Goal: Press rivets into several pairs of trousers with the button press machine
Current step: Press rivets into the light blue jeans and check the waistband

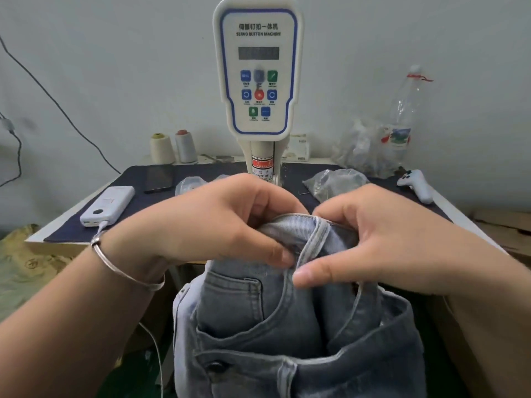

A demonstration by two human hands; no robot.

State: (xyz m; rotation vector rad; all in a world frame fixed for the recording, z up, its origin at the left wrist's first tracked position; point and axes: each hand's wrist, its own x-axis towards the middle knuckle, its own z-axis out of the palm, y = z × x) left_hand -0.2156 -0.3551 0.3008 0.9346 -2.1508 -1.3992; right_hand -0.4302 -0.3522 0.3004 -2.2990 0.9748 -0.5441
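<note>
While both hands pinch jeans (287,326) waistband (left hand (218,225), right hand (382,239)) | press machine (258,73) base hidden | power bank (110,205) left

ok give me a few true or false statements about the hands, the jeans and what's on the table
1. Both hands, left hand and right hand, grip the jeans at the waistband. True.
2. The power bank lies on the right side of the table. False: it lies on the left side.
3. Two thread cones stand behind the dark mat. True.
4. The left wrist is bare. False: it wears a bracelet.
5. The plastic bottle lies flat. False: it stands upright.
</note>
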